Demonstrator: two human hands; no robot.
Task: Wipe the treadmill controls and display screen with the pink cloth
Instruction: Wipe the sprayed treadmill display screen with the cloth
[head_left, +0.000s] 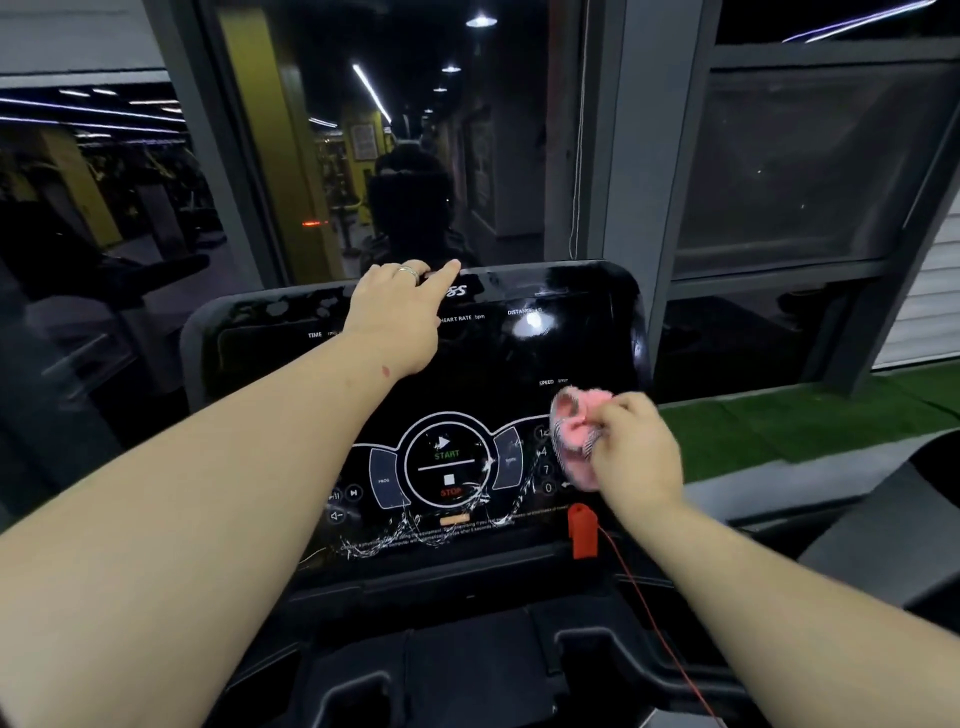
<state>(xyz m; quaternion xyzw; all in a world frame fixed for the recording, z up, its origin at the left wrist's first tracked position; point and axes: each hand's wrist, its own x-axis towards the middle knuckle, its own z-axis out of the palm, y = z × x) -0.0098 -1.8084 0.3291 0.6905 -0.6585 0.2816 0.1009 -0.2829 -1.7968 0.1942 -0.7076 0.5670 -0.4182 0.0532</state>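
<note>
Pink cloth (574, 434), bunched into a wad, sits at the right of centre in our right hand (631, 452), fingers curled tight around it and pressing it on the number keys at the right edge of the treadmill console (582, 358), which looks like the spot we are scrubbing. Up at the top centre our left hand (397, 312) lies over the console's upper rim, fingers stretched out and gripping nothing, a ring showing, probably to brace the panel. White smears by the START/STOP dial (447, 460) and a red safety key (582, 530) below suggest plenty left to wipe.
</note>
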